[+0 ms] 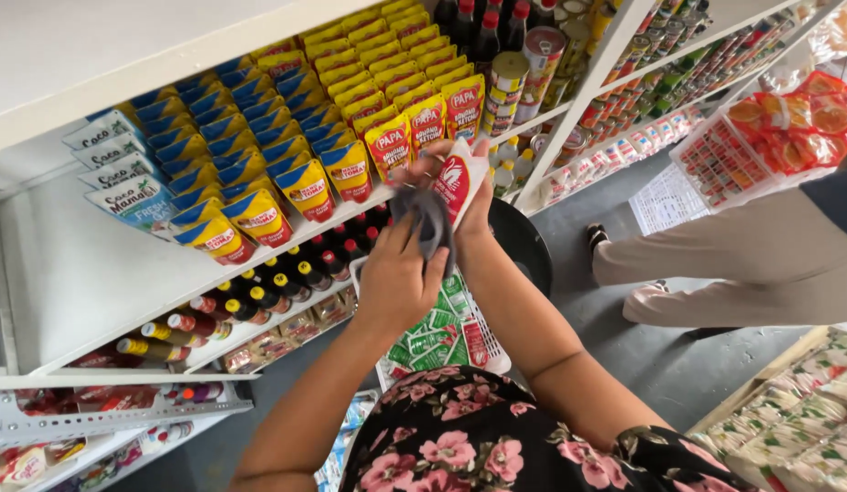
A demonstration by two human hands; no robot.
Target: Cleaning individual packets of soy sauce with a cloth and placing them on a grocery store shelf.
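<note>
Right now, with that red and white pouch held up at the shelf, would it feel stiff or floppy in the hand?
Probably floppy: the red and white pouch bends where the right hand grips it. Likely light for its size, since fingers alone hold it up. Its glossy film may be slippery, though the left hand presses a grey cloth against it.

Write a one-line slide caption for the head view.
Right hand holds a red-and-white pouch while left hand wipes it with a grey cloth at stocked shelves.

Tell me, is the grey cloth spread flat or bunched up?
Bunched up: the grey cloth hangs crumpled from the left hand against the red-and-white pouch.
</note>
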